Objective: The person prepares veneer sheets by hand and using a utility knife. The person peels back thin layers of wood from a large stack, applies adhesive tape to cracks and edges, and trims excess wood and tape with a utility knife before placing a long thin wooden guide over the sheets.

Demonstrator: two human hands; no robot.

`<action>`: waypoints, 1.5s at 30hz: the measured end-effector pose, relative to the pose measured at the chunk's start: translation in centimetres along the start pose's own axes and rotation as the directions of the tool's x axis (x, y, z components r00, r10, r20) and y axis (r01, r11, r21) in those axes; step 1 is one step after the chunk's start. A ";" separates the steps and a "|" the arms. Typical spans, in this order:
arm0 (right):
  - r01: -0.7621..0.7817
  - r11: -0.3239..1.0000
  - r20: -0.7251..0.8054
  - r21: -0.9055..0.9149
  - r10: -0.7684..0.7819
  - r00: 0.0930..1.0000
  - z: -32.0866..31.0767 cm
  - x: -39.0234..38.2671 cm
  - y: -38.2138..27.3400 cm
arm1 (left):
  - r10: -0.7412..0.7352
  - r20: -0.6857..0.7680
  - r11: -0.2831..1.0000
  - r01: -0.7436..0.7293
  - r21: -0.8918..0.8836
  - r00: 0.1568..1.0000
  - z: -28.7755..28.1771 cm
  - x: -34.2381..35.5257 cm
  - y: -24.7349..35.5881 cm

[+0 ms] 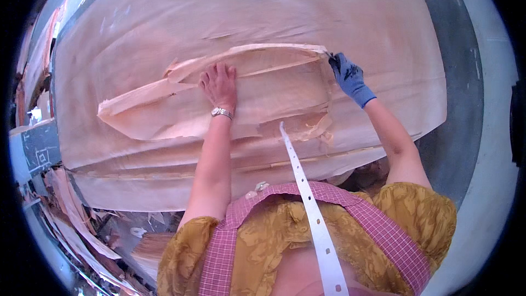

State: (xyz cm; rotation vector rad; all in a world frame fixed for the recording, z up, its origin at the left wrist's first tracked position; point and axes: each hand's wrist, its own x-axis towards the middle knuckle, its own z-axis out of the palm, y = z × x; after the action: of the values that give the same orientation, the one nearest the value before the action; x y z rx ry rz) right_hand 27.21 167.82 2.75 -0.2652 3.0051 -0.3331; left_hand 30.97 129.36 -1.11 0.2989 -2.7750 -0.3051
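Observation:
My bare left hand (218, 85), with a metal watch at the wrist, rests with fingers apart on a folded, torn piece of thin pale wood veneer (274, 87). This piece lies on a large veneer sheet (246, 5) with wrinkles. My right hand (346, 77), in a blue glove with dark markings, is closed at the right end of the piece's raised upper edge. A small dark object shows at its fingertips; I cannot make out what it is.
Veneer scraps (76, 208) pile at the lower left, beside a grey block (34, 151). A grey surface edge (460, 77) runs down the right. A white perforated strap (307, 186) hangs in front of my patterned apron (383, 230).

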 end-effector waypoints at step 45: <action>-0.301 0.748 0.552 0.592 -0.104 0.828 1.7 10.4 -17.1 | 0.020 0.061 0.983 -0.009 -0.184 0.998 -5.8 0.4 -5.4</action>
State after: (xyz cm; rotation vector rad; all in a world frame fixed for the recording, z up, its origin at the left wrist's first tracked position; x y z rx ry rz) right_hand 19.97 149.07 4.05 -0.0922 2.1307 -1.0687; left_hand 33.56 123.08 3.00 0.2265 -2.7830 -0.5718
